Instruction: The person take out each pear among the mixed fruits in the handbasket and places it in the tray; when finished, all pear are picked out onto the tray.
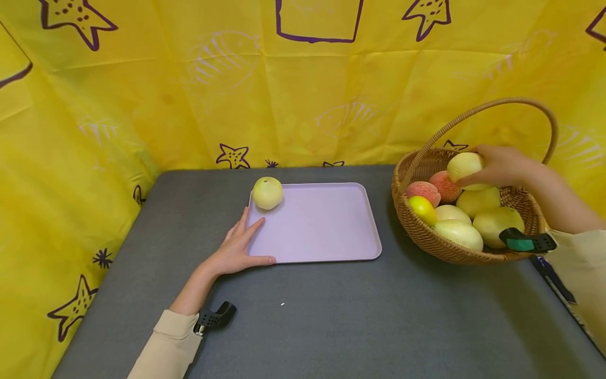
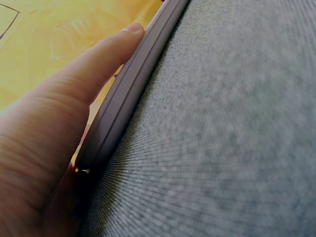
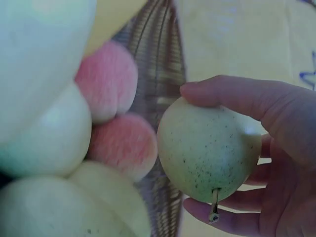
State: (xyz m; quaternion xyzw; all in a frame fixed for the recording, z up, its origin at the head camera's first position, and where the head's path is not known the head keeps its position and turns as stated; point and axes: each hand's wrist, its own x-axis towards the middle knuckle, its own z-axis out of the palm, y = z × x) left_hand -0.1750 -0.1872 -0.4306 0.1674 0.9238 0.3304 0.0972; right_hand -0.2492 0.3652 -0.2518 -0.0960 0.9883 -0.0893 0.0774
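Observation:
My right hand (image 1: pixel 504 166) grips a pale yellow-green pear (image 1: pixel 464 167) over the wicker basket (image 1: pixel 421 239). In the right wrist view the pear (image 3: pixel 207 148) shows dark speckles and a short stem, with thumb and fingers curled round it. Two pinkish-red peaches (image 1: pixel 423 193) lie in the basket beside it. My left hand (image 1: pixel 236 247) rests with spread fingers at the near left corner of a lilac tray (image 1: pixel 317 226), its thumb along the front rim. A round yellow-green fruit (image 1: pixel 267 193) sits at the tray's far left corner.
The basket also holds a yellow lemon-like fruit (image 1: pixel 422 209) and several pale green-yellow fruits (image 1: pixel 497 223); its tall handle (image 1: pixel 502 101) arches above. A grey cloth (image 1: pixel 331 316) covers the table, and a yellow patterned curtain (image 1: pixel 303 105) hangs behind.

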